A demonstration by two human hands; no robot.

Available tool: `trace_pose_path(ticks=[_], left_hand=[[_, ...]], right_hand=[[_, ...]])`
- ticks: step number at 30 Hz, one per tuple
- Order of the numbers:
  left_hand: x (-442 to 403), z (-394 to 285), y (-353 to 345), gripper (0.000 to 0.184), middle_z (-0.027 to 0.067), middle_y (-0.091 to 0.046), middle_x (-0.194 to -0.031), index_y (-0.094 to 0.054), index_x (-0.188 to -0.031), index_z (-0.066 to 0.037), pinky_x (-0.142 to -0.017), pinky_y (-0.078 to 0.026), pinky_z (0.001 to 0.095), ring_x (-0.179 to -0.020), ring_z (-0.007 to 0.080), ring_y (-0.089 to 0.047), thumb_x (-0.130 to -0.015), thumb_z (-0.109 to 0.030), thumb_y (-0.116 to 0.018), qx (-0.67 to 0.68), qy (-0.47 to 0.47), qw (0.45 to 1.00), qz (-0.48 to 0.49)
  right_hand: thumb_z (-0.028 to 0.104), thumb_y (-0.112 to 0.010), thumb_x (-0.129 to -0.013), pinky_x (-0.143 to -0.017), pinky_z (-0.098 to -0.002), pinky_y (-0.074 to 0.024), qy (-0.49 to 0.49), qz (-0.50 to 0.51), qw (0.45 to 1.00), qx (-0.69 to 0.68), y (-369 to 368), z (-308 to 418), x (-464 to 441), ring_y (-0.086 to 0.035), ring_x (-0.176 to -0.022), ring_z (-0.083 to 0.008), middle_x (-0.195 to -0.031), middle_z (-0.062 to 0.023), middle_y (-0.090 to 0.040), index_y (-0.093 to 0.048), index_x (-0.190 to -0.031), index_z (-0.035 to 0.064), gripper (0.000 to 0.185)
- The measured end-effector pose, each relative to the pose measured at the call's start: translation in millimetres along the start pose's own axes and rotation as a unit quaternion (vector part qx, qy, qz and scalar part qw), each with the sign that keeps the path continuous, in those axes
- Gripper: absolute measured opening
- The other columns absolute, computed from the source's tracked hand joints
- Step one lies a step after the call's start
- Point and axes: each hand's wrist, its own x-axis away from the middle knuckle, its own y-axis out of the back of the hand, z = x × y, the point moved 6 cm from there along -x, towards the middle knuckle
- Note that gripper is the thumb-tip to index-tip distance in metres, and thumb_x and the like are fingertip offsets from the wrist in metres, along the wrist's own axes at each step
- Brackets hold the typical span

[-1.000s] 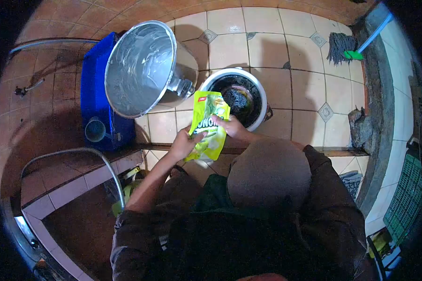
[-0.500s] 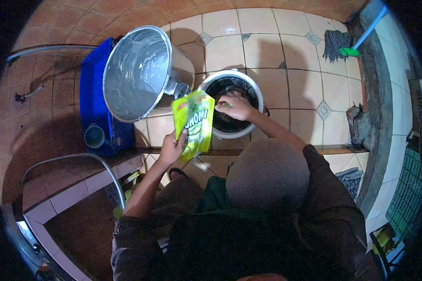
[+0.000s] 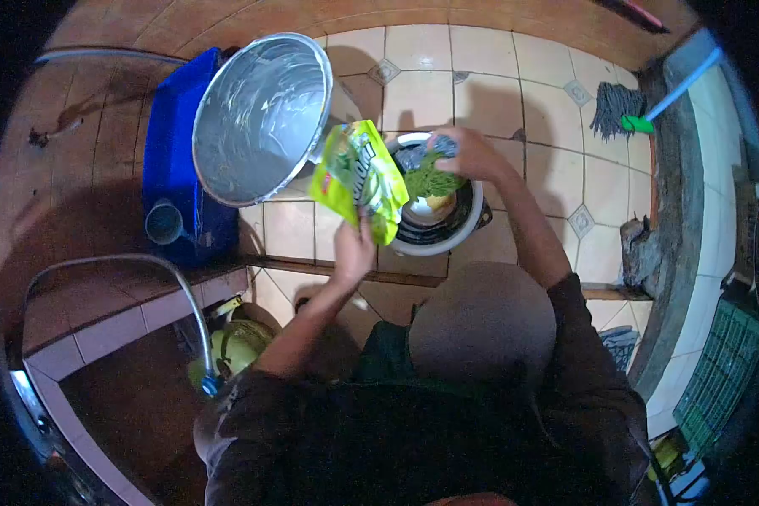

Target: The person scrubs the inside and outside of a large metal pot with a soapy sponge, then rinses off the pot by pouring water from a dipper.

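Note:
My left hand (image 3: 354,249) is closed on the lower part of a yellow-green pouch (image 3: 363,179), which tilts to the left. Over a white-rimmed round basin (image 3: 478,207), my right hand (image 3: 468,156) grips a green scouring pad (image 3: 432,179) with a greyish, net-like bundle beside it. Below the pad, something pale and round shows inside the dark basin. The pouch's right edge overlaps the basin's left rim. A large metal pot (image 3: 266,122) lies tilted behind the pouch, its mouth facing me.
Behind the pot is a blue tub (image 3: 173,143) with a dipper (image 3: 164,223). A curved metal pipe (image 3: 181,282) arches at the left. A mop (image 3: 620,111) stands at the upper right, and a green crate (image 3: 721,379) is at the far right. A low ledge (image 3: 413,277) crosses before me.
My right hand left the pouch, reached into the basin and came up with the green pad. The pouch has tilted and moved in my left hand. The view has shifted slightly.

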Motion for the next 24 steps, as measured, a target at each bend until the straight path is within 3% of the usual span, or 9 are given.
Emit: trace_pose_path(ticks=[2, 6, 8, 11, 15, 16, 19, 22, 24], left_hand=[[5, 26, -42, 0.035, 0.0299, -0.062, -0.087, -0.047, -0.119, 0.0, -0.071, -0.048, 0.053, -0.084, 0.0484, -0.06, -0.099, -0.028, -0.04, -0.047, 0.003, 0.999, -0.007], [11, -1, -60, 0.067, 0.0241, -0.061, -0.106, -0.026, -0.141, -0.003, -0.081, -0.049, 0.0458, -0.095, 0.0422, -0.06, -0.088, -0.027, -0.059, -0.048, 0.113, 0.989, 0.079], [8, -27, -32, 0.066, 0.0304, -0.05, -0.123, -0.028, -0.138, 0.006, -0.107, -0.035, 0.0424, -0.121, 0.0412, -0.047, -0.084, -0.014, -0.061, -0.006, 0.048, 0.992, 0.116], [-4, -61, 62, 0.053, 0.0261, -0.053, -0.121, -0.043, -0.13, 0.003, -0.104, -0.038, 0.0426, -0.118, 0.0389, -0.05, -0.08, -0.007, -0.059, -0.044, -0.135, 0.983, 0.119], [-62, -24, 196, 0.041, 0.0192, -0.057, -0.11, -0.054, -0.112, 0.0, -0.091, -0.044, 0.045, -0.102, 0.0373, -0.055, -0.072, 0.001, -0.056, -0.16, -0.275, 0.943, -0.095], [-75, -16, 231, 0.037, 0.019, -0.057, -0.108, -0.054, -0.108, -0.001, -0.089, -0.045, 0.046, -0.1, 0.0375, -0.055, -0.071, -0.001, -0.057, -0.184, -0.262, 0.933, -0.165], [-134, 88, 286, 0.042, 0.0201, -0.059, -0.111, -0.053, -0.114, -0.002, -0.086, -0.047, 0.0467, -0.101, 0.0386, -0.058, -0.074, -0.012, -0.064, -0.295, -0.036, 0.909, -0.292], [-202, 233, 282, 0.04, 0.0212, -0.064, -0.105, -0.057, -0.11, -0.002, -0.083, -0.049, 0.0456, -0.094, 0.038, -0.063, -0.075, -0.015, -0.069, -0.179, 0.194, 0.95, -0.168], [-212, 224, 276, 0.035, 0.0205, -0.067, -0.096, -0.061, -0.103, -0.002, -0.08, -0.05, 0.044, -0.089, 0.0355, -0.065, -0.073, -0.017, -0.071, -0.099, 0.137, 0.967, -0.19]], right_hand=[[0.014, -0.069, -0.068, -0.085, -0.0322, -0.0486, -0.008, -0.001, 0.996, -0.088, 26, 3, 8, -0.06, -0.091, -0.0175, -0.097, -0.0059, -0.064, -0.062, -0.101, 0.0059, 0.035], [0.007, -0.063, -0.071, -0.086, -0.0298, -0.048, 0.009, -0.006, 0.989, -0.15, 72, 34, 23, -0.058, -0.092, -0.0132, -0.097, -0.0039, -0.063, -0.059, -0.107, 0.0046, 0.036], [0.003, -0.061, -0.073, -0.085, -0.0294, -0.0487, 0.019, -0.017, 0.992, -0.122, 85, 64, 19, -0.06, -0.092, -0.0135, -0.098, -0.0054, -0.064, -0.058, -0.108, 0.0038, 0.035], [0.002, -0.059, -0.074, -0.086, -0.0287, -0.0478, 0.044, 0.002, 0.991, -0.123, 111, 138, 9, -0.059, -0.092, -0.0124, -0.097, -0.0033, -0.063, -0.058, -0.108, 0.0026, 0.035], [0.01, -0.06, -0.075, -0.081, -0.0266, -0.0468, 0.108, 0.049, 0.985, -0.126, 122, 195, -42, -0.058, -0.086, -0.01, -0.093, 0.0002, -0.063, -0.06, -0.107, 0.0029, 0.032], [0.012, -0.06, -0.076, -0.079, -0.0258, -0.0466, 0.107, 0.042, 0.986, -0.12, 117, 213, -57, -0.057, -0.085, -0.0096, -0.091, 0.0003, -0.063, -0.061, -0.105, 0.0034, 0.031], [0.022, -0.064, -0.076, -0.069, -0.0252, -0.0459, 0.048, 0.006, 0.994, -0.103, 85, 244, -102, -0.056, -0.076, -0.0091, -0.083, 0.0001, -0.063, -0.064, -0.097, 0.0056, 0.027], [0.028, -0.064, -0.077, -0.063, -0.0294, -0.0467, -0.038, 0.004, 0.99, -0.138, 18, 224, -151, -0.056, -0.068, -0.0111, -0.077, -0.0008, -0.063, -0.067, -0.091, 0.0071, 0.025], [0.034, -0.064, -0.079, -0.063, -0.033, -0.0492, -0.058, -0.001, 0.992, -0.112, -26, 213, -164, -0.06, -0.067, -0.016, -0.081, -0.0045, -0.066, -0.068, -0.091, 0.0063, 0.03]])
